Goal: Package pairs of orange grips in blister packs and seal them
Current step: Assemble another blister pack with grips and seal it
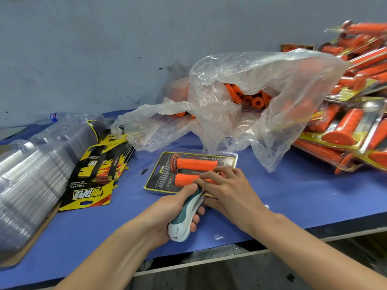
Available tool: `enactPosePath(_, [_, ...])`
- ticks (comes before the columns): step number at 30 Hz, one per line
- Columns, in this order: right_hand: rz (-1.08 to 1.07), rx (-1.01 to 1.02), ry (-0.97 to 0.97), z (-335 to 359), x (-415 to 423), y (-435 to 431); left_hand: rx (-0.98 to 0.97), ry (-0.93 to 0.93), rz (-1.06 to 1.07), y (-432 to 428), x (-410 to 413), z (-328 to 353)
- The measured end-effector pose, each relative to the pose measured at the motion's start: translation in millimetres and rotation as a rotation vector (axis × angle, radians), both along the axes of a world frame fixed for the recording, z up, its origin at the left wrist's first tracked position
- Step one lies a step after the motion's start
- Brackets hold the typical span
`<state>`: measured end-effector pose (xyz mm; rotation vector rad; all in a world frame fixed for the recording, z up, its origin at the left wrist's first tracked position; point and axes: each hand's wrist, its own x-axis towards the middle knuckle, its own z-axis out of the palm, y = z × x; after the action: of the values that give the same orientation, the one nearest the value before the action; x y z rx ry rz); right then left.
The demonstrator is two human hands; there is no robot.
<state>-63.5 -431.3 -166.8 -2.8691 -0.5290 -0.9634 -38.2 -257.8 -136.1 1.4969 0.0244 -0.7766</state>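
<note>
The blister pack lies flat on the table, near the middle of its front edge, with its long side roughly parallel to that edge. Two orange grips sit side by side under a clear shell, over a black card with a yellow border. The farther grip shows whole; your fingers partly cover the nearer one.

Your left hand is wrapped round what appears to be a teal-and-white stapler, whose nose reaches the pack's near edge. Your right hand lies on top of the pack, fingers stretched across the nearer grip and pressing down; its thumb is hidden. The two hands meet at that near edge.

Handling, as judged: the pack is probably light, and its thin shell springy and slick, so it may slide or gape unless pinned. Hold it by the flat rim beside the tool's nose, not by the domes. The grips look like textured soft rubber, unlikely to suffer from pressure.
</note>
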Motion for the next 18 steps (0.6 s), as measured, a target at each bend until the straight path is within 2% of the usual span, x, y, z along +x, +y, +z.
enactPosePath(4, [-0.009, 0.012, 0.027, 0.4, -1.6, -0.1, -0.018, -0.016, 0.022, -2.0, -2.3, -3.2])
enactPosePath(7, [-0.01, 0.024, 0.044, 1.3, -3.1, 0.7, 0.061, -0.002, -0.111, 14.4, 5.7, 3.6])
enactPosePath(10, [0.018, 0.045, 0.033, 1.4, -5.6, -2.3, 0.416, -0.158, -0.26, 43.8, 18.3, 15.5])
enactPosePath(12, [0.043, 0.066, 0.02, -0.5, -7.3, -5.0, 0.647, -0.334, -0.261, 69.1, 29.8, 19.7])
enactPosePath(16, [0.054, 0.074, -0.028, -0.9, -7.2, -6.1, 1.062, -0.674, -0.04, 113.2, 53.6, 15.8])
enactPosePath(18, [0.053, 0.039, -0.068, -1.1, -6.8, -5.7, 1.302, -0.785, 0.066, 122.7, 59.7, 9.1])
